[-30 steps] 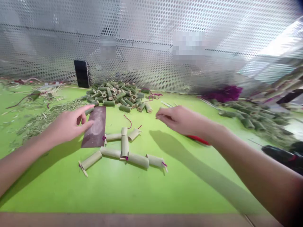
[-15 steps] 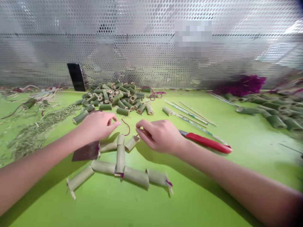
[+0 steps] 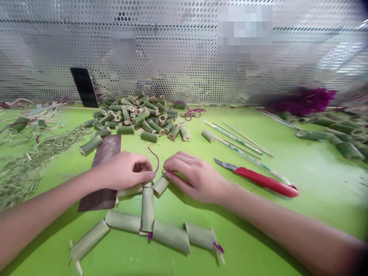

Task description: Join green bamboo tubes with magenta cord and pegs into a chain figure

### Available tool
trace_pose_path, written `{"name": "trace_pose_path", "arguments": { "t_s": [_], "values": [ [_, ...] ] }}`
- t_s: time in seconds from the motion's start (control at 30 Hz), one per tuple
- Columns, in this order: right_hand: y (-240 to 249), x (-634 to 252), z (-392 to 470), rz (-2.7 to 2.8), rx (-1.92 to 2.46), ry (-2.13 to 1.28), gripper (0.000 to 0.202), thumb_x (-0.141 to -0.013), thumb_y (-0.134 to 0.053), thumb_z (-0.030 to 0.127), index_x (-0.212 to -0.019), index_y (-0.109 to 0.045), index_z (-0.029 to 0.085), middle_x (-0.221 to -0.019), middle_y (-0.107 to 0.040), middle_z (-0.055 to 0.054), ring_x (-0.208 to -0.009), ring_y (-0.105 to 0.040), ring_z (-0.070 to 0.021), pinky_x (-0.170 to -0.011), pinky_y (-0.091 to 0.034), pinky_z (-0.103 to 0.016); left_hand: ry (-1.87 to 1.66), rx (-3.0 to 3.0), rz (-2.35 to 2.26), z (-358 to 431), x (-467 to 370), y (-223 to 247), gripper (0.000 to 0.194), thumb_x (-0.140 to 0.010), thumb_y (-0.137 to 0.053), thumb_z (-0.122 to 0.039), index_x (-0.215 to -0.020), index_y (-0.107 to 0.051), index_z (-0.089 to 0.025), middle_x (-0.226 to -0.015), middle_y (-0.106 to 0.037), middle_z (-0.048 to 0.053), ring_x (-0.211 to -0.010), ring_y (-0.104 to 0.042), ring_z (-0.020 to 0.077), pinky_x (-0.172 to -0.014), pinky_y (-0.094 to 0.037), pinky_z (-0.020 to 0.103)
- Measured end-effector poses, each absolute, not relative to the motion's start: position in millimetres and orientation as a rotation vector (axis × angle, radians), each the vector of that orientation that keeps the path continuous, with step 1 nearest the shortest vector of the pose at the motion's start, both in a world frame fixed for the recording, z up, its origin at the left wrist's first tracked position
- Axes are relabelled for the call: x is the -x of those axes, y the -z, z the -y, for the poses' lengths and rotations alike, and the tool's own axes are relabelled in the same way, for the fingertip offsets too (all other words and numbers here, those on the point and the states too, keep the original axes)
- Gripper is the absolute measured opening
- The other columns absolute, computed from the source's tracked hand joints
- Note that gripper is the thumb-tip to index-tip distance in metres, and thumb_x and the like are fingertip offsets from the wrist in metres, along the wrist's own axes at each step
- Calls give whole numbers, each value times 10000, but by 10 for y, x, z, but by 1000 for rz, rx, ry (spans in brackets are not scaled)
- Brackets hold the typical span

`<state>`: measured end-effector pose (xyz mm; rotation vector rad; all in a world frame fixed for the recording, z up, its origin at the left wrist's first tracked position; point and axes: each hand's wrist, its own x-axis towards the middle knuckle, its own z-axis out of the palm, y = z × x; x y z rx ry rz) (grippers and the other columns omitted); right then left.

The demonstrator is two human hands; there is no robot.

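Observation:
Joined pale bamboo tubes (image 3: 147, 209) form a figure with several limbs on the green table, with purple cord loops and small sticks at the ends. My left hand (image 3: 133, 170) is pinched at the top of the upright tube, where a purple cord (image 3: 157, 157) rises from the fingertips. Just to the right, my right hand (image 3: 189, 174) has its fingertips together at the upper end of a short slanting tube (image 3: 161, 186). A dark brown sheet (image 3: 106, 153) lies partly under my left forearm.
Cut green bamboo pieces (image 3: 138, 115) are heaped at the back centre, beside a standing phone (image 3: 84, 87). A red-handled knife (image 3: 266, 181) and thin sticks (image 3: 247, 138) lie at right. Shavings (image 3: 54, 149) spread at left. Purple fibre (image 3: 313, 101) and larger bamboo are back right.
My left hand has come down and right to the upright tube's top and the cord. My right hand remains at the slanting tube's end. The view has shifted, showing more of the brown sheet.

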<state>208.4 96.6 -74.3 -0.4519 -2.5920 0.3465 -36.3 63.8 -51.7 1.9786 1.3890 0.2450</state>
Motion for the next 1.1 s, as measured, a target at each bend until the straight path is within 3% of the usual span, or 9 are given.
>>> {"name": "trace_pose_path", "arguments": {
  "t_s": [0.1,0.23,0.57,0.77,0.97,1.1],
  "values": [
    [742,-2097,-971,2617,378,-387,115,-1016,-514,193,-1034,-621,153,-957,-702,-78,-883,-631,-187,-806,-523,-331,-211,-1872,-1283,-700,434,509,365,-827,-710,-537,-998,-735,-216,-735,-683,-28,-641,-563,148,-566,-378,254],
    [757,-2108,-995,2593,309,-365,97,-1000,-525,175,-1003,-620,155,-909,-692,-77,-848,-615,-184,-777,-521,-327,-249,-1762,-1266,-736,478,549,417,-722,-809,-551,-916,-727,-191,-726,-667,-24,-646,-557,143,-566,-389,246],
    [760,-2106,-1002,2569,257,-348,89,-975,-544,154,-964,-632,142,-846,-680,-71,-785,-609,-173,-730,-516,-312,-269,-1754,-1273,-748,467,581,397,-698,-833,-546,-812,-715,-185,-762,-722,0,-684,-594,163,-592,-402,256],
    [764,-2091,-1002,2535,241,-289,80,-972,-552,161,-960,-632,156,-877,-705,-79,-801,-633,-182,-744,-535,-322,-301,-1806,-1276,-735,472,557,512,-850,-674,-618,-1193,-683,-238,-729,-653,-26,-592,-498,139,-548,-339,258],
    [788,-2083,-1028,2510,237,-249,70,-960,-563,158,-963,-633,158,-875,-705,-78,-803,-642,-191,-741,-552,-336,-406,-1847,-1296,-749,476,638,553,-923,-520,-681,-1195,-680,-226,-754,-642,-5,-582,-493,134,-538,-353,263],
    [804,-2074,-1060,2486,231,-216,77,-954,-561,150,-958,-637,166,-863,-708,-68,-800,-648,-190,-729,-563,-333,-473,-1943,-1349,-690,474,477,479,-960,-506,-606,-1202,-678,-230,-840,-694,20,-602,-561,144,-549,-398,275]
  ]
}}
